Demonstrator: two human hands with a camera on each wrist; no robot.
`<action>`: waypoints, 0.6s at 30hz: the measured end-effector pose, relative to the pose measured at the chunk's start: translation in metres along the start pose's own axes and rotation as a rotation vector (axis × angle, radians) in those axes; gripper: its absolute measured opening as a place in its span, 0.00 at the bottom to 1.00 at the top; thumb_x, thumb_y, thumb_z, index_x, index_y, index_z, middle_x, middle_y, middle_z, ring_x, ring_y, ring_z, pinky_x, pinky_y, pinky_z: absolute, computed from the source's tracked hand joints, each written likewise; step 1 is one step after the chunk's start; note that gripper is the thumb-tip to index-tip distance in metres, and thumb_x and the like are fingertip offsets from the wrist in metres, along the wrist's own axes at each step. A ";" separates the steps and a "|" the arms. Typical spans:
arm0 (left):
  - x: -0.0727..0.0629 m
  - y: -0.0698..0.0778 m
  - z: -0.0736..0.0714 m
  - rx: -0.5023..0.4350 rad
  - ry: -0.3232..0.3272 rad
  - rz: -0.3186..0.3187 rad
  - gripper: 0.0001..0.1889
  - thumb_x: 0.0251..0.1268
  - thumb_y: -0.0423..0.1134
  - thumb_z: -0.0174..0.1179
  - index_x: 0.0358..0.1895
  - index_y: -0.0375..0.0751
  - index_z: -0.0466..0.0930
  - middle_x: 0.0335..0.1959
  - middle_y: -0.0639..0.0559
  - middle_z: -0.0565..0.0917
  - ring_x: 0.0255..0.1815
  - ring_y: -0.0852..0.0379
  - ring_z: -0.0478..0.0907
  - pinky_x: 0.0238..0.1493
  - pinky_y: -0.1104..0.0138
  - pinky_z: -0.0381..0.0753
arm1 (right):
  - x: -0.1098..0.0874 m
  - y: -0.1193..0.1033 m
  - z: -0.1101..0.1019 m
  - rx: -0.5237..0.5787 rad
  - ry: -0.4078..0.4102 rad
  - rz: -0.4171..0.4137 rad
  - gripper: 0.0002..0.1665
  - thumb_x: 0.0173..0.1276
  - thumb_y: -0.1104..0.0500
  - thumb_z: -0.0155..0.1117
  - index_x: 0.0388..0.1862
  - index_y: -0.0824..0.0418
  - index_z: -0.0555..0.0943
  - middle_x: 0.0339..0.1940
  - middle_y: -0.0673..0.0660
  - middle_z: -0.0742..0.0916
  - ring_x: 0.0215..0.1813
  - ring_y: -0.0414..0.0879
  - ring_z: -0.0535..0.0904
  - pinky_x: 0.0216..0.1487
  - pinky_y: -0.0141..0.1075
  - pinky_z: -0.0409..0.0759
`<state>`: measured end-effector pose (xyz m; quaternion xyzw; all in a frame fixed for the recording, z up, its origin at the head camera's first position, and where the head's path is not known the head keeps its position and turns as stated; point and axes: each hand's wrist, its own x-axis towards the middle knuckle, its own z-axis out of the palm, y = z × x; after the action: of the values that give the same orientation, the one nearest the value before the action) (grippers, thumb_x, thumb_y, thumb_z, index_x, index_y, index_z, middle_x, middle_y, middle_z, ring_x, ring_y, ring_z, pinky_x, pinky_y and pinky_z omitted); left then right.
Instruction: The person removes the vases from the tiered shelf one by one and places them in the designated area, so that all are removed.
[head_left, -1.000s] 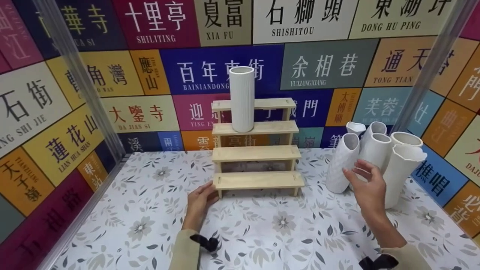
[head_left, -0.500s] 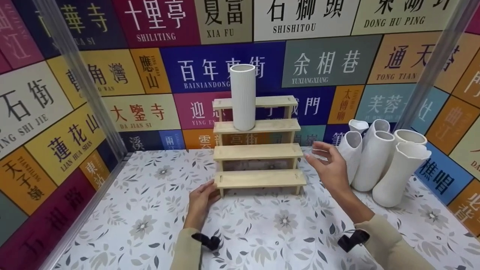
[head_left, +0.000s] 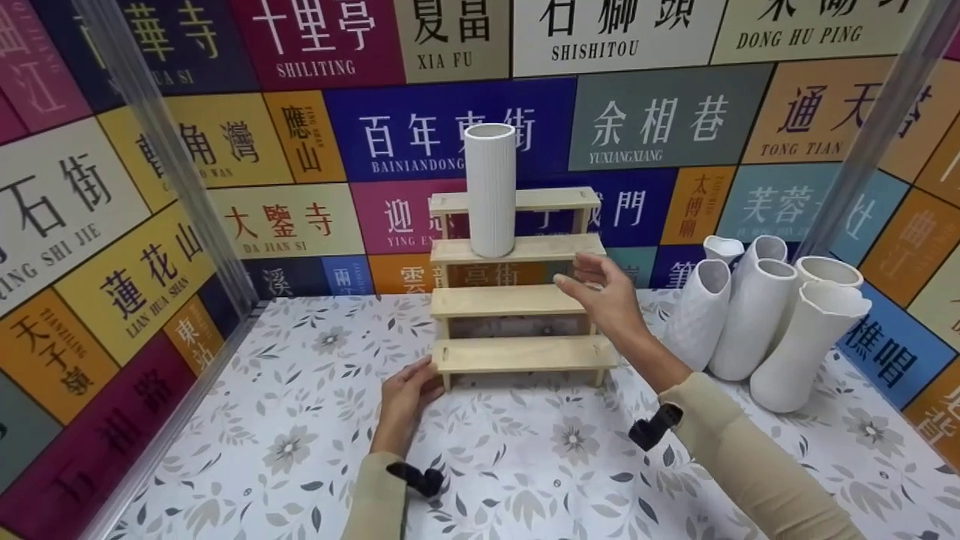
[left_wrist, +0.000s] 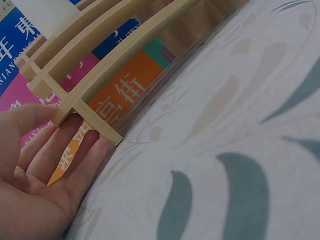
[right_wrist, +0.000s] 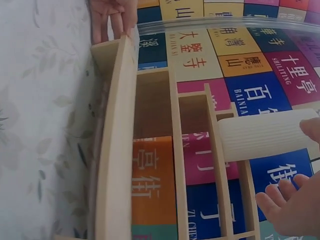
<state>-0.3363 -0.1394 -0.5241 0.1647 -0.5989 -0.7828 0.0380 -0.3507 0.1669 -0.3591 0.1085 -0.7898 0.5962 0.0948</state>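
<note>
My left hand (head_left: 405, 394) holds the left end of the lowest step of a light wooden stepped stand (head_left: 525, 354). In the left wrist view its thumb lies at the step's end and its fingers reach under by the leg (left_wrist: 102, 125). A tall white ribbed vase (head_left: 491, 191) stands upright on the second step from the top. My right hand (head_left: 611, 296), fingers parted and holding nothing, is at the stand's right side, below and right of that vase. In the right wrist view its thumb (right_wrist: 311, 129) overlaps the upper part of the ribbed vase (right_wrist: 265, 134).
Several white vases stand close together at the right, among them one with a quilted surface (head_left: 697, 319) and one with a wavy rim (head_left: 814, 349). A floral cloth (head_left: 300, 450) covers the table. Colourful sign panels (head_left: 652, 120) form the back wall.
My right hand has moved left from the vase group to the stand's right side. My left hand stays at the lowest step, and the ribbed vase keeps its place.
</note>
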 end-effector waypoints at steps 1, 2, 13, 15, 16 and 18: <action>0.001 0.000 0.000 0.004 0.000 -0.004 0.22 0.68 0.38 0.64 0.64 0.38 0.78 0.58 0.37 0.84 0.49 0.51 0.87 0.51 0.64 0.89 | 0.004 -0.002 0.003 0.010 0.000 -0.007 0.44 0.65 0.42 0.71 0.73 0.57 0.67 0.71 0.58 0.75 0.73 0.54 0.70 0.73 0.48 0.73; 0.001 0.000 -0.001 0.004 -0.001 -0.006 0.22 0.68 0.38 0.64 0.64 0.38 0.78 0.58 0.37 0.84 0.49 0.51 0.87 0.51 0.64 0.89 | 0.008 -0.003 0.006 0.015 -0.002 -0.016 0.44 0.64 0.42 0.72 0.73 0.57 0.67 0.71 0.57 0.76 0.73 0.54 0.70 0.74 0.48 0.73; 0.001 0.000 0.000 -0.014 0.008 -0.020 0.22 0.67 0.36 0.64 0.64 0.38 0.78 0.56 0.36 0.85 0.49 0.49 0.88 0.52 0.63 0.89 | 0.045 -0.008 0.027 0.016 0.012 -0.088 0.41 0.66 0.49 0.71 0.74 0.59 0.66 0.72 0.59 0.74 0.74 0.55 0.68 0.76 0.49 0.69; 0.001 0.000 0.001 -0.020 0.009 -0.020 0.22 0.66 0.36 0.65 0.63 0.39 0.78 0.55 0.37 0.85 0.49 0.49 0.88 0.52 0.62 0.89 | 0.051 -0.007 0.030 0.016 0.021 -0.078 0.42 0.66 0.49 0.71 0.74 0.58 0.66 0.72 0.59 0.74 0.74 0.54 0.68 0.75 0.47 0.71; 0.001 0.000 0.001 -0.025 0.009 -0.020 0.22 0.66 0.36 0.65 0.63 0.38 0.78 0.55 0.37 0.86 0.49 0.49 0.88 0.52 0.62 0.89 | 0.054 -0.006 0.031 0.017 0.024 -0.071 0.42 0.66 0.49 0.71 0.74 0.58 0.66 0.72 0.59 0.74 0.74 0.54 0.68 0.75 0.47 0.71; 0.001 0.000 0.001 -0.033 0.005 -0.014 0.23 0.66 0.36 0.66 0.63 0.38 0.78 0.54 0.37 0.86 0.48 0.49 0.88 0.52 0.62 0.89 | 0.059 -0.005 0.034 0.032 0.034 -0.059 0.42 0.66 0.49 0.70 0.74 0.59 0.66 0.72 0.59 0.74 0.74 0.55 0.67 0.77 0.47 0.69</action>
<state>-0.3377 -0.1385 -0.5240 0.1704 -0.5848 -0.7922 0.0368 -0.4069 0.1294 -0.3474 0.1232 -0.7748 0.6076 0.1239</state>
